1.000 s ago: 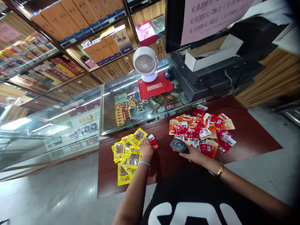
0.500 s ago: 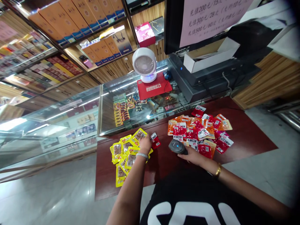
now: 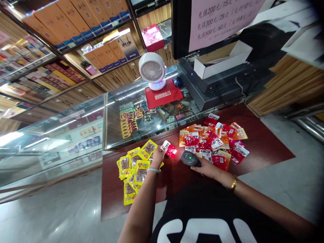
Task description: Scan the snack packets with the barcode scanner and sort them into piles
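Between the fingers of my left hand (image 3: 158, 157) is the edge of a red and white snack packet (image 3: 169, 149), its printed face up. My right hand (image 3: 206, 167) is closed around a dark barcode scanner (image 3: 190, 158), which shows a green light on top and points at that packet. Red light falls on the packet's right edge. Several yellow snack packets (image 3: 140, 172) lie beside and partly under my left hand. A pile of red and orange snack packets (image 3: 207, 140) lies just beyond the scanner and my right hand.
The packets rest on a dark red tabletop (image 3: 111, 195). Behind it stands a glass display counter (image 3: 113, 135) with a red mat (image 3: 174, 96), a white fan (image 3: 152, 69) and a computer mouse (image 3: 177, 81). At the right are a monitor (image 3: 181, 30) and an open white box (image 3: 215, 69).
The red and white packet in my left hand is turned more fully into view, with red light on it. The scanner's light has gone from blue to green. The view has shifted slightly.
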The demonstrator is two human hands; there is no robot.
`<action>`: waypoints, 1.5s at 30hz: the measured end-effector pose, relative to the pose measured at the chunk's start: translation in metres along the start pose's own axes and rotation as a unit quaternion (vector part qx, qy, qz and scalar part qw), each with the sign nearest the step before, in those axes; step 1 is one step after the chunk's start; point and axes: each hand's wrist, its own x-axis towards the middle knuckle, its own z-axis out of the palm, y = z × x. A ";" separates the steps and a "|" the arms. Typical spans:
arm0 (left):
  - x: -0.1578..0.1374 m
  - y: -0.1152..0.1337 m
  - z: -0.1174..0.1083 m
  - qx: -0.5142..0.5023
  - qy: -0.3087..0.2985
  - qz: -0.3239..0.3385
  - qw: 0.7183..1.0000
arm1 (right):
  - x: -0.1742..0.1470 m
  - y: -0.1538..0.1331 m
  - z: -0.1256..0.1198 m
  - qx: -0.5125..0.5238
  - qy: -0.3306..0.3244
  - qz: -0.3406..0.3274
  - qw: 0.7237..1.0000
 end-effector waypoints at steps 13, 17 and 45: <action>-0.007 0.059 0.058 -0.381 -0.209 0.115 0.893 | 0.001 -0.001 0.002 -0.024 -0.007 0.008 1.000; -0.023 0.016 0.018 -0.071 -0.042 0.074 0.994 | 0.004 -0.003 0.003 -0.025 -0.016 -0.017 0.999; -0.085 -0.046 0.029 0.218 0.135 -0.002 0.966 | 0.026 -0.018 0.034 -0.122 -0.069 -0.004 0.990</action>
